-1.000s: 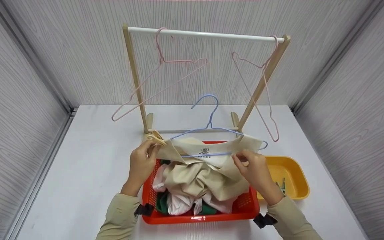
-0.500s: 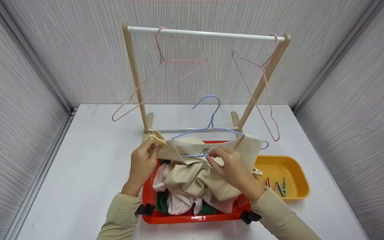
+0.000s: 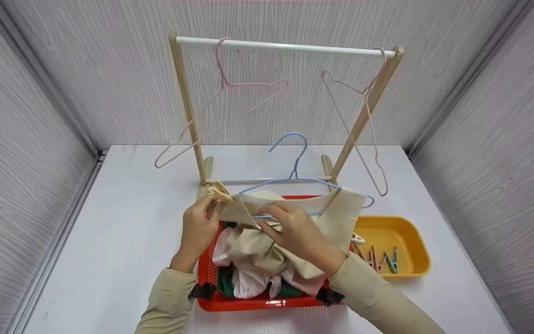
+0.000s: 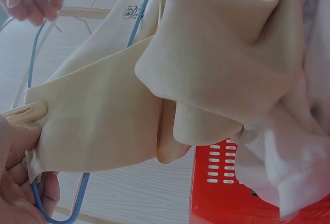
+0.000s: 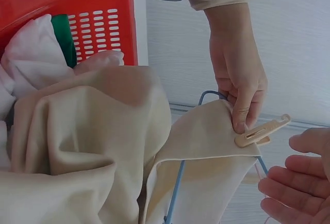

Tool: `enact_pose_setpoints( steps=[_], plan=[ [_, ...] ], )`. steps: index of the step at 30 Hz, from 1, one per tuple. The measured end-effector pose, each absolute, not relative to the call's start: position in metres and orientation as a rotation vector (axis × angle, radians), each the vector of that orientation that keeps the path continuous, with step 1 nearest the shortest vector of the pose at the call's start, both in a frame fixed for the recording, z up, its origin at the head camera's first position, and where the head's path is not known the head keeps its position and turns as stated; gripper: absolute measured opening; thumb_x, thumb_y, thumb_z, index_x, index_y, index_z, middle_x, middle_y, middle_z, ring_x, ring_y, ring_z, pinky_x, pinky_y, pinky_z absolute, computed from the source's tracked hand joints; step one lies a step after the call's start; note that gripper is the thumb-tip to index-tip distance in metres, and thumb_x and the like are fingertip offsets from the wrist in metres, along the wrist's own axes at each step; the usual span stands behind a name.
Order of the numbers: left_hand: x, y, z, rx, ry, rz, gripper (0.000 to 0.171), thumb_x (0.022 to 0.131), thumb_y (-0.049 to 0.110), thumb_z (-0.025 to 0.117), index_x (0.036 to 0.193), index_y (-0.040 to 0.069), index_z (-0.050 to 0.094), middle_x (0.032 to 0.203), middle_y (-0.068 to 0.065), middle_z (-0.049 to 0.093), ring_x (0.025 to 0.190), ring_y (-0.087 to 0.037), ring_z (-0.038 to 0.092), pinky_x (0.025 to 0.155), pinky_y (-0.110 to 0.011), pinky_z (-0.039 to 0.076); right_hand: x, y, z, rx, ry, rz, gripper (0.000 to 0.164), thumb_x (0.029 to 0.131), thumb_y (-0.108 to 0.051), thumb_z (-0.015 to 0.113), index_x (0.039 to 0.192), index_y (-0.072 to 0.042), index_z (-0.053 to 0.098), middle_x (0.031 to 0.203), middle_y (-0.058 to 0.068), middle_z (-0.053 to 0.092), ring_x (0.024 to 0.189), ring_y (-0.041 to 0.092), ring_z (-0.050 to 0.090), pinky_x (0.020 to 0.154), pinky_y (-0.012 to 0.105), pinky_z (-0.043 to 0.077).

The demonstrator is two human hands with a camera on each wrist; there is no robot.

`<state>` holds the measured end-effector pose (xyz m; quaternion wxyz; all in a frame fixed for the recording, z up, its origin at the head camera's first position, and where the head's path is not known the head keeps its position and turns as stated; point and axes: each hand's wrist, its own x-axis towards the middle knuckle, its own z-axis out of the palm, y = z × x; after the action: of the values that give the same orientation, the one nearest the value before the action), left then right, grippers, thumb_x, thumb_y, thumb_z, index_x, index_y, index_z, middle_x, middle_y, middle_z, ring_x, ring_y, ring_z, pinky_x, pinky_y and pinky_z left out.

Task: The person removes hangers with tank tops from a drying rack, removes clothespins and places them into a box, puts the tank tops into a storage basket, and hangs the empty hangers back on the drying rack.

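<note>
A beige garment [image 3: 267,253] hangs on a blue hanger [image 3: 296,164], whose hook points up unsupported. My left hand [image 3: 200,227] pinches the garment's left shoulder together with the hanger's end. A pale yellow clothespin [image 5: 256,134] is clipped on that shoulder, right beside my left thumb. My right hand [image 3: 297,229] reaches across the neckline from the right. In the right wrist view its fingers [image 5: 291,188] are spread loosely, apart from the clothespin, with nothing in them. The garment's lower part lies bunched over a red basket [image 3: 239,305].
Behind stands a wooden rack with a white rod [image 3: 285,47]. Two pink hangers [image 3: 253,85] hang from it. A yellow tray [image 3: 406,232] on the right holds several clothespins [image 3: 392,260]. White and green clothes [image 3: 248,284] lie in the basket.
My right hand has left the garment's right side and moved left across the neckline, covering the printed label. More clothespins show in the tray. The left hand keeps its grip.
</note>
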<state>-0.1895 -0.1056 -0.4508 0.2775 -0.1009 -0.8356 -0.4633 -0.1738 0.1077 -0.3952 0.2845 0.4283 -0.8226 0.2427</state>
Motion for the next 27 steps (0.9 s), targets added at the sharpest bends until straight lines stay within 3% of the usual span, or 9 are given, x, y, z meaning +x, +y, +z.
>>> enact_pose_setpoints(
  steps=[5, 11, 18, 27],
  plan=[
    [-0.189, -0.105, -0.451, -0.273, -2.242, -1.238, 0.006, 0.088, 0.003, 0.067, 0.093, 0.0, 0.069, 0.084, -0.011, 0.07, 0.073, -0.015, 0.059, 0.067, -0.029, 0.049, -0.175, 0.096, -0.39, 1.19, -2.149, 0.65, 0.025, 0.078, -0.007, 0.078, 0.099, -0.004, 0.066, 0.093, 0.006, 0.071, 0.086, 0.015, 0.067, 0.075, 0.024, 0.056],
    [-0.188, -0.104, -0.45, -0.268, -2.27, -1.219, 0.008, 0.089, 0.007, 0.066, 0.094, 0.001, 0.069, 0.088, -0.011, 0.072, 0.08, -0.023, 0.067, 0.072, -0.037, 0.054, -0.178, 0.082, -0.387, 1.192, -2.104, 0.645, 0.033, 0.076, -0.007, 0.079, 0.105, -0.001, 0.065, 0.1, 0.009, 0.07, 0.093, 0.018, 0.068, 0.081, 0.025, 0.056],
    [-0.185, -0.104, -0.449, -0.287, -2.267, -1.209, 0.01, 0.089, 0.007, 0.066, 0.096, 0.001, 0.069, 0.089, -0.011, 0.073, 0.08, -0.024, 0.068, 0.072, -0.039, 0.054, -0.182, 0.071, -0.385, 1.138, -2.15, 0.607, 0.032, 0.081, -0.01, 0.076, 0.109, -0.002, 0.065, 0.106, 0.01, 0.07, 0.098, 0.019, 0.069, 0.087, 0.026, 0.056],
    [-0.183, -0.103, -0.449, -0.319, -2.244, -1.218, 0.011, 0.089, 0.004, 0.065, 0.097, -0.002, 0.068, 0.089, -0.014, 0.071, 0.081, -0.026, 0.069, 0.073, -0.041, 0.055, -0.191, 0.059, -0.385, 1.108, -2.161, 0.584, 0.032, 0.082, -0.013, 0.076, 0.11, -0.001, 0.064, 0.104, 0.01, 0.07, 0.097, 0.019, 0.069, 0.086, 0.026, 0.057]
  ],
)
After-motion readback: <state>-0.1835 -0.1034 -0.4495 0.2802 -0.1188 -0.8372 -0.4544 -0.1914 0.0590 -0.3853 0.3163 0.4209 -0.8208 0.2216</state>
